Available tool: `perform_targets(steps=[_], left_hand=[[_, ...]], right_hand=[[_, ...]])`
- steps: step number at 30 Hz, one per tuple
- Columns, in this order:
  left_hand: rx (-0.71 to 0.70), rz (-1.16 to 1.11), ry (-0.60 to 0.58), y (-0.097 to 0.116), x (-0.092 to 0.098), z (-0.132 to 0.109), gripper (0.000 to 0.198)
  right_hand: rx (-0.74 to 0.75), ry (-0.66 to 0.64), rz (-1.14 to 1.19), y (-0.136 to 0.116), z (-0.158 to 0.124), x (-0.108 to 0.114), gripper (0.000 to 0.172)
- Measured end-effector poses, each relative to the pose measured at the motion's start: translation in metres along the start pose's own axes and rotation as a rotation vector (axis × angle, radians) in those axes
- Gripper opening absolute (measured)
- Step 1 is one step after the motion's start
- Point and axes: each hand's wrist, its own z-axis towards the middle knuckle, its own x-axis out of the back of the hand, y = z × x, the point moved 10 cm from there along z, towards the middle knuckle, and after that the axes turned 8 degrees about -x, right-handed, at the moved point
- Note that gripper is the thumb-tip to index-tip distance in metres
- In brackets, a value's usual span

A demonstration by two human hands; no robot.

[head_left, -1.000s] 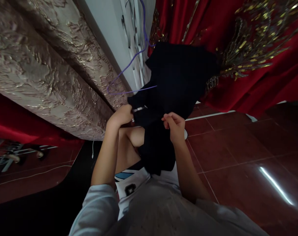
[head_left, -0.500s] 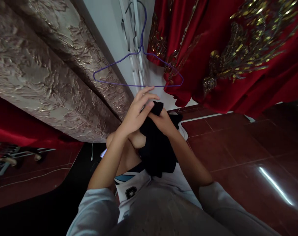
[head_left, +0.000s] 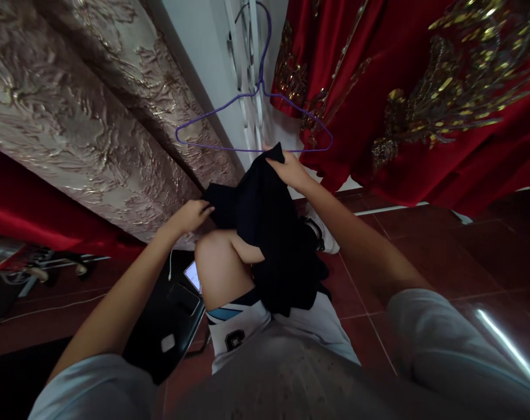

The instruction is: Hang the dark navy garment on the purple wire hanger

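A black cloth garment point(head_left: 282, 245) lies over my lap and is stretched up between both hands; its kind cannot be made out. My left hand point(head_left: 193, 214) pinches its left edge, out past my bare knee. Higher up, my right hand point(head_left: 288, 168) grips a corner of the cloth, fingers closed round it, just under the bottom bar of a purple wire hanger point(head_left: 216, 147). That hanger hangs from a white rack point(head_left: 249, 70) with nothing on it.
Red garments with gold sequins point(head_left: 422, 116) hang at the right, and a beige embossed curtain-like fabric point(head_left: 94, 116) at the left. A black low table point(head_left: 146, 326) bears a lit phone point(head_left: 193, 274) beside my knee. Red floor tiles point(head_left: 404, 251) stretch to the right.
My hands were together at the bunched cloth. Now the left has moved out to the left and the right has risen, spreading the black garment between them.
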Motion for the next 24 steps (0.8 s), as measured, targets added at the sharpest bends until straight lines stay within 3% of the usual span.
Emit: perform_targets(steps=[3,6,8,10,13,15,17,19,21,24], left_hand=[[0.017,-0.127,0.265,-0.028,0.051,-0.004,0.034],[-0.046,-0.315,0.516,-0.036,0.104,0.001,0.028],[-0.119,-0.381,0.604,-0.022,0.134,0.011,0.029],[-0.228,-0.383,0.620,0.010,0.154,0.024,0.033],[-0.382,-0.344,0.648,0.063,0.171,0.040,0.039],[-0.412,-0.313,0.651,0.083,0.172,0.049,0.047],[-0.386,-0.308,0.635,0.086,0.171,0.058,0.047],[-0.328,-0.351,0.618,0.078,0.172,0.064,0.041],[-0.277,-0.384,0.619,0.067,0.176,0.066,0.036],[-0.280,-0.299,0.655,0.060,0.186,0.062,0.044]], right_hand=[[0.021,-0.003,0.006,0.013,-0.003,0.011,0.007],[0.077,0.087,-0.039,0.004,-0.015,0.045,0.016],[0.065,0.123,-0.046,-0.003,-0.022,0.061,0.016],[0.050,0.098,-0.022,-0.011,-0.028,0.064,0.013],[-0.003,-0.005,0.010,-0.018,-0.040,0.055,0.015],[-0.010,-0.020,-0.013,-0.025,-0.051,0.057,0.014],[0.061,0.104,-0.041,-0.040,-0.063,0.080,0.024],[0.173,0.297,-0.013,-0.057,-0.078,0.117,0.049],[0.224,0.386,0.035,-0.068,-0.083,0.146,0.061],[0.196,0.340,0.030,-0.078,-0.071,0.167,0.031]])
